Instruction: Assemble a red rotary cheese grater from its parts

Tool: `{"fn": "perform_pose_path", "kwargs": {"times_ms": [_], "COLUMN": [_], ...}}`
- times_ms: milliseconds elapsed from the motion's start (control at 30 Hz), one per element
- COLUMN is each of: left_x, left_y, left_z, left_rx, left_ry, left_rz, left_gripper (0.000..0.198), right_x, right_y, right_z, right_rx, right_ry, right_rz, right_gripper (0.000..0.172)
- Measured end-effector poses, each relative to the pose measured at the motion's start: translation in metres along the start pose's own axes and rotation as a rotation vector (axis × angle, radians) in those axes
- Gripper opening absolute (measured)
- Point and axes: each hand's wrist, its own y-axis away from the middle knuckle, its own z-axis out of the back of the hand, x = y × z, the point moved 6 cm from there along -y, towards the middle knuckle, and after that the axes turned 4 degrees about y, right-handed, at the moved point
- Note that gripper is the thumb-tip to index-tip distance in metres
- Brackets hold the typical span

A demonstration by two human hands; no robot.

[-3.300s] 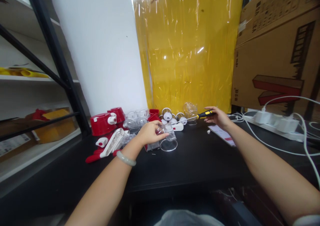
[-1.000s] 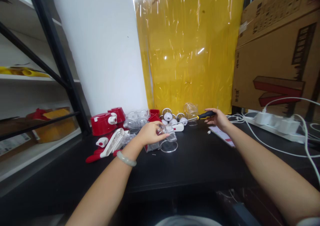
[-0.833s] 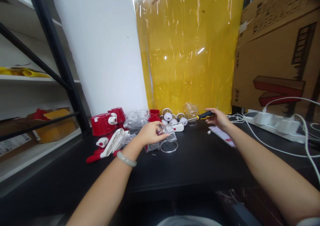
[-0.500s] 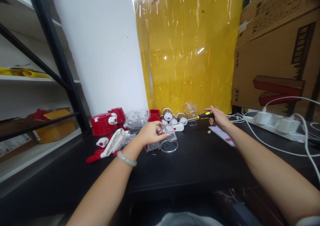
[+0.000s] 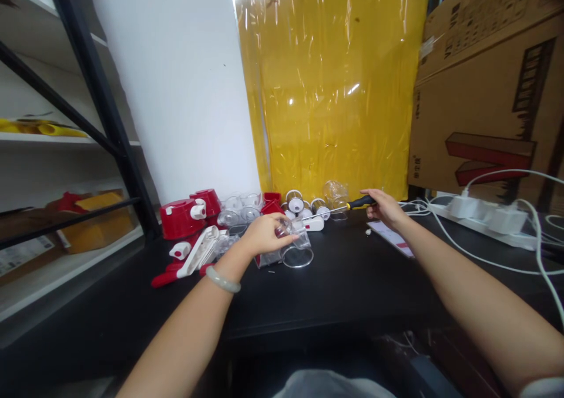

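Near the middle of the table, my left hand is closed around a clear plastic part with a wide round rim. My right hand grips the black-and-yellow handle of a screwdriver between thumb and fingers. Its shaft points left and slightly down, and the tip meets the clear part close to my left fingers; the exact contact spot is too small to make out. Just behind lie several white-ended cylinders and a white piece with a red mark.
Red housings, clear cups and white handles with red ends crowd the left. A flat phone-like object lies under my right wrist. To the right are a power strip with cables and a large cardboard box.
The screwdriver handle has rotated, showing more black and less yellow, and my right fingers have shifted on it. My left hand and the clear part stay in place.
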Motion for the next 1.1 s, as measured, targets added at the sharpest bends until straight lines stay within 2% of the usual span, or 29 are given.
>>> {"fn": "perform_pose_path", "kwargs": {"times_ms": [133,267,433,667,900,1000,1100], "left_x": [0.0000,0.0000,-0.0002,0.0006,-0.0002,-0.0012,-0.0009], "left_y": [-0.0002,-0.0004,-0.0002,-0.0001,-0.0005,-0.0004,-0.0003], "left_z": [-0.0002,-0.0004,0.0000,-0.0004,0.0001,0.0007,0.0009], "left_rx": [0.002,-0.001,-0.005,-0.003,0.000,-0.007,-0.010], "left_ry": [-0.004,-0.002,0.006,0.000,-0.007,-0.009,-0.008], "left_rz": [-0.002,-0.008,-0.006,-0.006,-0.005,-0.016,-0.007], "left_gripper": [0.045,0.043,0.044,0.044,0.045,0.045,0.045], "right_x": [-0.0021,-0.0047,-0.0007,-0.0013,-0.0003,-0.0036,-0.0059], "right_y": [-0.0015,-0.0016,-0.0006,-0.0025,-0.0010,-0.0024,-0.0031], "right_z": [0.0009,0.0012,0.0013,0.0008,-0.0005,0.0010,0.0010], "right_rx": [-0.016,-0.010,0.008,0.011,0.002,-0.016,-0.007], "right_ry": [0.039,0.003,-0.045,0.012,0.098,0.110,0.037], "right_rz": [0.006,-0.076,-0.049,-0.039,0.029,-0.038,-0.105], "right_gripper": [0.040,0.032,0.031,0.029,0.038,0.041,0.035]}}
